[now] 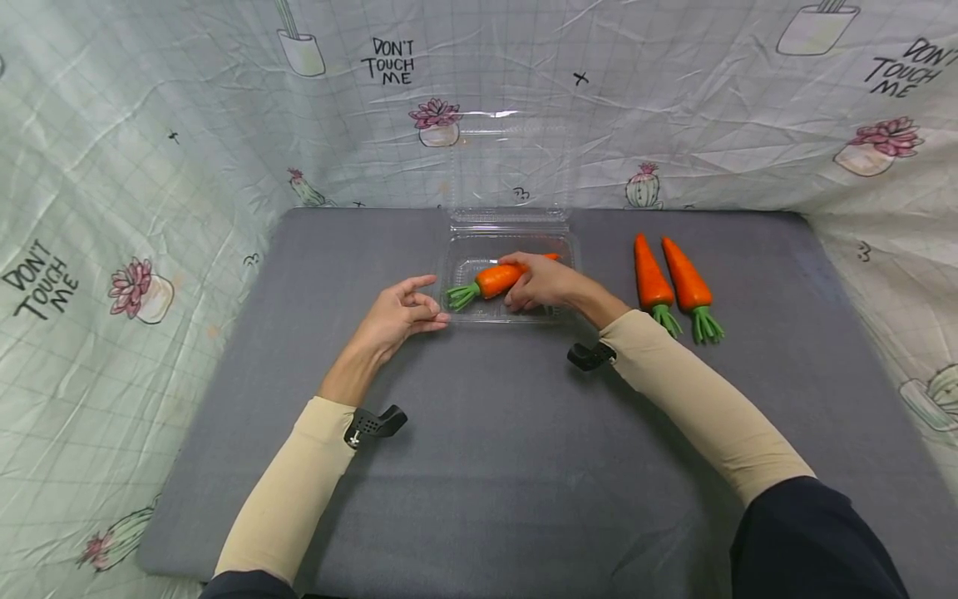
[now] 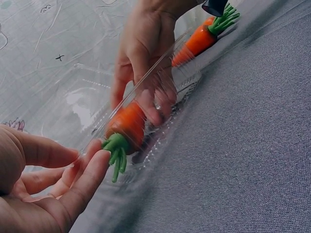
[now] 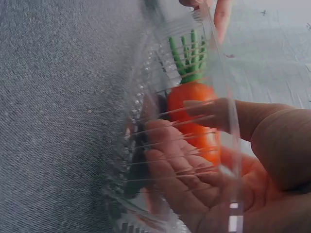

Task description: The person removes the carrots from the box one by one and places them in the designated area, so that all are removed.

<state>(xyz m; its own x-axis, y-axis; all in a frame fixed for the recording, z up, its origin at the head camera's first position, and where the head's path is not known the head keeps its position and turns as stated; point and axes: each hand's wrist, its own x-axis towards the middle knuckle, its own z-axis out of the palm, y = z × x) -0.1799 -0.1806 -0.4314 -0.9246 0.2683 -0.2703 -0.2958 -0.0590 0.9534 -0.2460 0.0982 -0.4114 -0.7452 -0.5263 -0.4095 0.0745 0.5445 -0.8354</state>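
Note:
An orange toy carrot (image 1: 494, 281) with green stems lies slantwise inside a clear plastic clamshell container (image 1: 473, 268), stems toward the left. My right hand (image 1: 545, 283) reaches into the container and grips the carrot near its narrow end. Through the clear wall in the right wrist view, the thumb lies over the carrot (image 3: 187, 94), with the other fingers curled nearby. At the container's left side, my left hand (image 1: 391, 320) pinches the rim between thumb and fingers, close to the carrot's green stems (image 2: 116, 145) in the left wrist view.
The container's clear lid (image 1: 512, 166) stands raised against the patterned cloth backdrop (image 1: 711, 100). Two more carrots, a left one (image 1: 653, 279) and a right one (image 1: 687, 274), lie side by side on the grey table (image 1: 479, 466), right of the container.

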